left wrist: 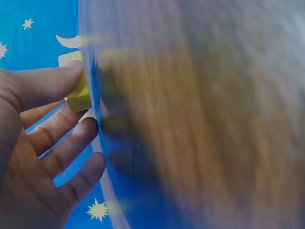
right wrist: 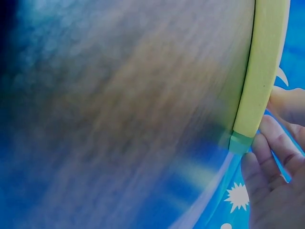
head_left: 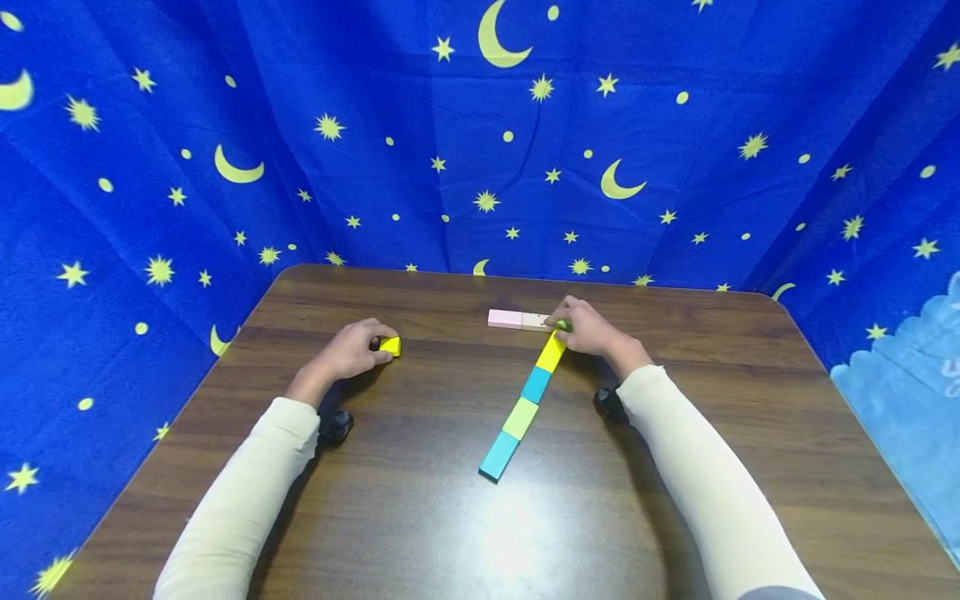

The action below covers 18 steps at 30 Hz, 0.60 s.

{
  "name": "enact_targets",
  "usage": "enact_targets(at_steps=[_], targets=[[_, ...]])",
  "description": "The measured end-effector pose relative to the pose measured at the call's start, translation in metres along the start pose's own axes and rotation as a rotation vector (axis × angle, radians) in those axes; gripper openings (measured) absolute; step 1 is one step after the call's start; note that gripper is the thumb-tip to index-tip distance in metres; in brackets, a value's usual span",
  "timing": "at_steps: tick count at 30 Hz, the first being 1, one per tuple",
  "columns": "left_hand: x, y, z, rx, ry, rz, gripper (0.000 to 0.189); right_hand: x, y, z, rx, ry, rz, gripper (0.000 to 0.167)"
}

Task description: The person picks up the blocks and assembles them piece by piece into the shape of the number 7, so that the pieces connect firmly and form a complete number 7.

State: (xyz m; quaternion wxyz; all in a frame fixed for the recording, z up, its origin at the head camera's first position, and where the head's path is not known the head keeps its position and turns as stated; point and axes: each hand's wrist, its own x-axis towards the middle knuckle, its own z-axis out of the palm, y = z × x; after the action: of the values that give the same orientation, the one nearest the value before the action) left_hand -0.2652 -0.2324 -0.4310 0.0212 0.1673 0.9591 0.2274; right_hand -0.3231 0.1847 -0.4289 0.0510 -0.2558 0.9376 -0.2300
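Note:
My left hand point(head_left: 352, 348) pinches a small yellow block point(head_left: 391, 346) between thumb and fingers at the left of the table; the left wrist view shows the thumb over this yellow block point(left wrist: 78, 88), other fingers spread below. My right hand point(head_left: 592, 329) has its thumb and fingertips around a green block point(head_left: 564, 326), partly hidden, at the far end of a slanted row. Nearer me the row continues with a yellow block point(head_left: 551, 353), a blue one point(head_left: 536, 385), a light green one point(head_left: 521, 418) and a teal one point(head_left: 498, 455). The right wrist view shows fingertips at the green end block point(right wrist: 240, 142).
Beside the right fingers lie a cream block point(head_left: 535, 321) and a pink block point(head_left: 505, 318), end to end. Everything rests on a brown wooden table point(head_left: 420, 500). A blue curtain point(head_left: 390, 183) with moons and stars hangs behind it, and light blue fabric point(head_left: 900, 417) at right.

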Motion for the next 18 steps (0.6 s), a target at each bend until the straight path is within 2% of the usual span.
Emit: enact_targets(at_steps=[7, 11, 18], targets=[[0.010, 0.009, 0.001, -0.039, 0.026, 0.020, 0.035, 0.000, 0.000, 0.000, 0.002, -0.009, 0.018, 0.030], [0.021, 0.016, 0.006, -0.060, 0.048, 0.037, 0.034, 0.000, 0.000, 0.000, -0.009, -0.001, 0.001, 0.030], [0.043, 0.031, 0.015, -0.103, 0.043, 0.034, 0.033, 0.000, 0.000, 0.000, -0.005, -0.001, -0.004, 0.030]])
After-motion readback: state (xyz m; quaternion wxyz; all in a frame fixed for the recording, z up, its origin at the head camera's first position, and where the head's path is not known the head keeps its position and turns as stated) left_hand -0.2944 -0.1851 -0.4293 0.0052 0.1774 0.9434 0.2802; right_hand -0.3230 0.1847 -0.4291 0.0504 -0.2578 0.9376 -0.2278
